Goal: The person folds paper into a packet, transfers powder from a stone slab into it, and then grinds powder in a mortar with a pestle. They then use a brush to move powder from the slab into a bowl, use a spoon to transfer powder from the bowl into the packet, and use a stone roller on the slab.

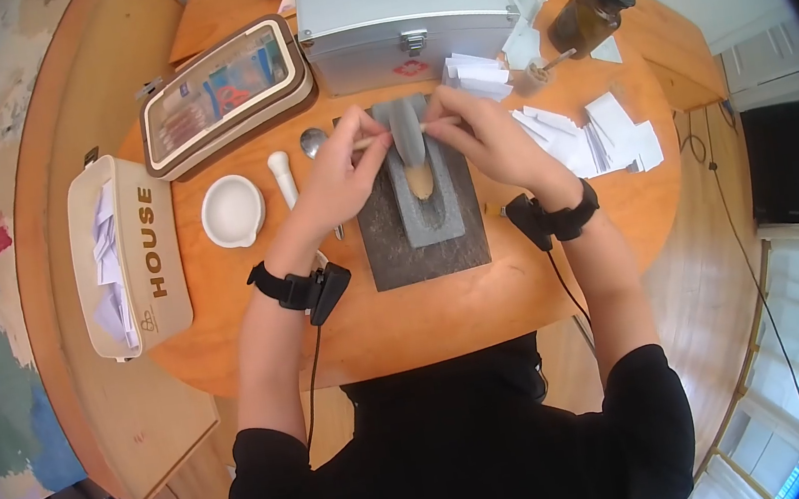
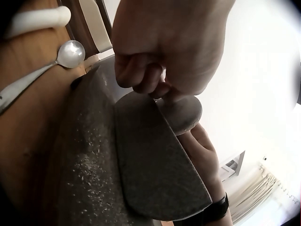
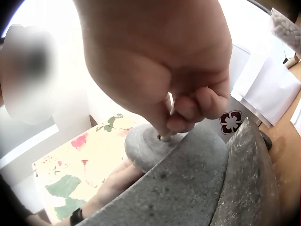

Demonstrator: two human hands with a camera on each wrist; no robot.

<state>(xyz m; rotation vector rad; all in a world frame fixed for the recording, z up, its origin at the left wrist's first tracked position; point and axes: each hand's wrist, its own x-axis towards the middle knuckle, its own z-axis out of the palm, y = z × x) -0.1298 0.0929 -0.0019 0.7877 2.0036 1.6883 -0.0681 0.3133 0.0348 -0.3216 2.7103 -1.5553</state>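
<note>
A grey stone grinding wheel [image 1: 406,127] stands on edge in a long stone trough [image 1: 433,229], with tan ground material [image 1: 421,182] in the groove. My left hand [image 1: 342,178] grips the wooden axle handle [image 1: 364,142] on the wheel's left side. On the other side, my right hand [image 1: 491,145] pinches the opposite end of the axle. In the right wrist view, the wheel [image 3: 145,149] shows behind the trough's side wall [image 3: 181,174], the axle stub at its centre under my fingertips. The left wrist view has the wheel [image 2: 184,115] rising above the trough wall [image 2: 148,160].
Under the trough lies a dark slab [image 1: 392,269]. To its left are a spoon [image 1: 312,141], a white pestle [image 1: 281,172] and a mortar [image 1: 233,213]. A silver case [image 1: 403,7] stands behind, papers [image 1: 597,138] and a brown bottle [image 1: 586,20] to the right.
</note>
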